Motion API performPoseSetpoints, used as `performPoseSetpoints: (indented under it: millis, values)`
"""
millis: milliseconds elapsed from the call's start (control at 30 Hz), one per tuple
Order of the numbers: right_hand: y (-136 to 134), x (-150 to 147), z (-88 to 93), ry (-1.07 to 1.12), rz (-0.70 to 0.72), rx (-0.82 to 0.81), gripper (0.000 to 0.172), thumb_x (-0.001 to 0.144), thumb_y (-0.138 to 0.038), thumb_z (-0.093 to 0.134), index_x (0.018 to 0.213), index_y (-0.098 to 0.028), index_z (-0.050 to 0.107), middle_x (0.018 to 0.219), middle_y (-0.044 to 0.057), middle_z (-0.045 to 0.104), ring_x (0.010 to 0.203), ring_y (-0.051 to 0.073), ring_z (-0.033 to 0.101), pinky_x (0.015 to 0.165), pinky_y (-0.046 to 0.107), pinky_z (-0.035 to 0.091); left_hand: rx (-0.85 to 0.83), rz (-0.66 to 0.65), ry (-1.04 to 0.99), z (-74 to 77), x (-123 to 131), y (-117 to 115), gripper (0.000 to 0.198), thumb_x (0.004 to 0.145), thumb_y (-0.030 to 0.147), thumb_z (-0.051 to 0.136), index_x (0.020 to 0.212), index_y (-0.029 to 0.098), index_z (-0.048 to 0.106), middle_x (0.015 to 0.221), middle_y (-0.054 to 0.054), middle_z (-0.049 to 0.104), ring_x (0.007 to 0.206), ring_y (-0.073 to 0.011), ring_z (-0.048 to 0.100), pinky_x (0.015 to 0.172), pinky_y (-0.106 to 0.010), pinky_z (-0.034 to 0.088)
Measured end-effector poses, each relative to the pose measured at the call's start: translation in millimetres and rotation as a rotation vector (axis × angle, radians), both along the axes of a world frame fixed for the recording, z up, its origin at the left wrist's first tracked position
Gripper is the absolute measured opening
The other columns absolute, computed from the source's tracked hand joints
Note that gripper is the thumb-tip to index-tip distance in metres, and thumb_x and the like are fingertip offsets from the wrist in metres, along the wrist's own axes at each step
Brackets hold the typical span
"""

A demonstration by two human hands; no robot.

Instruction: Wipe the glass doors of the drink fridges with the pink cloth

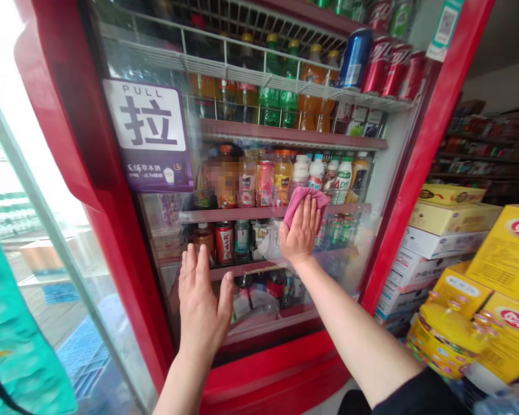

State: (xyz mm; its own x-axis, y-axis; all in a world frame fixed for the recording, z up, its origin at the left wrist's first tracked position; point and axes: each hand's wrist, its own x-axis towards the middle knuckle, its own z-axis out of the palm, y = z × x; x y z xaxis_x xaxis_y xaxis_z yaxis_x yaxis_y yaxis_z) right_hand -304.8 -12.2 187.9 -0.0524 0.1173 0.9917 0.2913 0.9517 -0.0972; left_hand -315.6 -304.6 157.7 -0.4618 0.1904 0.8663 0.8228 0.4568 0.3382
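Observation:
My right hand (pixel 300 233) lies against the glass door (pixel 341 282) of a red drinks cooler, its fingers together over a pink cloth (pixel 290 210). The cloth is pressed between the palm side and the glass, in front of the bottles. My left hand (pixel 203 297) is raised at the lower left of the door, thumb apart from the fingers, holding nothing. Whether it touches the glass I cannot tell. Behind the glass stand bottles (pixel 282 178) and a red can (pixel 224 242) on shelves. A purple and white pull sign (pixel 149 135) is on the door's upper left.
The cooler's red frame (pixel 398 225) runs up the right side. Beyond it are stacked cartons (pixel 452 222), yellow boxes (pixel 501 253) and a yellow-lidded container (pixel 447 328). A teal cover (pixel 21 334) and a blue crate (pixel 90 357) are at the left.

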Motion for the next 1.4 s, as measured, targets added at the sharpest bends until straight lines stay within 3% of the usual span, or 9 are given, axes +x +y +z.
performPoseSetpoints:
  millis: [133, 300, 400, 467, 767, 900, 1067, 1233, 1400]
  values:
    - [-52.1, -26.3, 27.6, 0.006, 0.038, -0.047, 0.084, 0.111, -0.047, 0.039, 0.177, 0.000, 0.017, 0.182, 0.028, 0.026, 0.175, 0.041, 0.013, 0.138, 0.069, 0.022, -0.019, 0.028, -0.012, 8.2, -3.4, -14.1, 0.085, 0.106, 0.045, 0.063, 0.179, 0.026, 0.024, 0.185, -0.019, 0.024, 0.172, -0.0391, 0.024, 0.137, -0.064, 0.030]
    - [-129.9, -52.7, 81.8, -0.264, 0.188, 0.180, 0.075, 0.110, -0.048, 0.047, 0.175, -0.012, 0.035, 0.185, 0.014, 0.027, 0.175, 0.034, 0.017, 0.145, 0.059, 0.014, 0.019, 0.058, 0.017, 22.0, -1.7, -16.4, 0.082, 0.106, 0.051, 0.059, 0.177, 0.021, 0.030, 0.183, -0.022, 0.027, 0.171, -0.0409, 0.027, 0.137, -0.065, 0.029]
    - [-146.5, -51.0, 103.3, -0.404, 0.218, 0.367, 0.071, 0.111, -0.045, 0.043, 0.176, -0.017, 0.031, 0.187, 0.005, 0.024, 0.175, 0.029, 0.017, 0.146, 0.053, 0.012, 0.014, 0.065, 0.027, 27.4, 2.6, -12.0, 0.083, 0.106, 0.053, 0.058, 0.176, 0.016, 0.033, 0.182, -0.024, 0.028, 0.171, -0.0413, 0.027, 0.138, -0.064, 0.028]
    - [-138.1, -44.4, 108.1, -0.433, 0.211, 0.409, 0.070, 0.112, -0.043, 0.041, 0.177, -0.018, 0.030, 0.187, 0.003, 0.023, 0.176, 0.027, 0.017, 0.147, 0.051, 0.011, 0.004, 0.066, 0.022, 28.2, 4.8, -7.7, 0.084, 0.106, 0.054, 0.058, 0.176, 0.015, 0.033, 0.182, -0.024, 0.028, 0.171, -0.0417, 0.026, 0.138, -0.064, 0.028]
    - [0.6, 1.7, 84.1, -0.233, 0.078, 0.164, 0.082, 0.109, -0.051, 0.049, 0.176, -0.009, 0.029, 0.185, 0.015, 0.026, 0.176, 0.031, 0.013, 0.145, 0.054, 0.012, -0.032, -0.018, 0.051, 20.8, 13.5, 31.5, 0.082, 0.106, 0.048, 0.060, 0.177, 0.021, 0.030, 0.183, -0.021, 0.028, 0.170, -0.0421, 0.028, 0.137, -0.065, 0.030]
    - [35.4, 14.8, 75.6, -0.070, -0.050, 0.022, 0.085, 0.110, -0.048, 0.042, 0.177, -0.001, 0.020, 0.184, 0.023, 0.025, 0.175, 0.035, 0.015, 0.142, 0.059, 0.021, -0.027, -0.047, 0.042, 21.8, 20.5, 37.1, 0.084, 0.105, 0.046, 0.062, 0.178, 0.026, 0.026, 0.185, -0.016, 0.025, 0.171, -0.0402, 0.026, 0.137, -0.063, 0.031]
    - [-2.6, -0.2, 59.2, 0.004, -0.040, -0.096, 0.087, 0.108, -0.046, 0.045, 0.176, 0.002, 0.018, 0.184, 0.026, 0.020, 0.174, 0.041, 0.014, 0.140, 0.064, 0.022, -0.015, -0.039, 0.054, 26.5, 18.9, 31.4, 0.084, 0.106, 0.046, 0.061, 0.179, 0.027, 0.025, 0.185, -0.016, 0.024, 0.172, -0.0409, 0.024, 0.136, -0.064, 0.031]
    - [-61.5, -16.4, 26.5, -0.271, 0.142, 0.148, 0.079, 0.109, -0.051, 0.052, 0.174, -0.011, 0.035, 0.183, 0.017, 0.031, 0.174, 0.035, 0.019, 0.142, 0.059, 0.021, -0.008, -0.014, 0.079, 34.3, 9.6, 29.1, 0.083, 0.107, 0.053, 0.055, 0.177, 0.019, 0.029, 0.184, -0.023, 0.025, 0.171, -0.0448, 0.024, 0.136, -0.068, 0.027]
    - [-43.8, -9.7, 13.7, -0.332, 0.197, 0.369, 0.075, 0.111, -0.060, 0.049, 0.173, -0.020, 0.040, 0.181, 0.008, 0.039, 0.173, 0.029, 0.026, 0.144, 0.051, 0.020, -0.033, -0.010, 0.074, 37.1, 7.9, 38.9, 0.084, 0.106, 0.056, 0.054, 0.175, 0.014, 0.033, 0.182, -0.027, 0.027, 0.170, -0.0464, 0.025, 0.136, -0.068, 0.026]
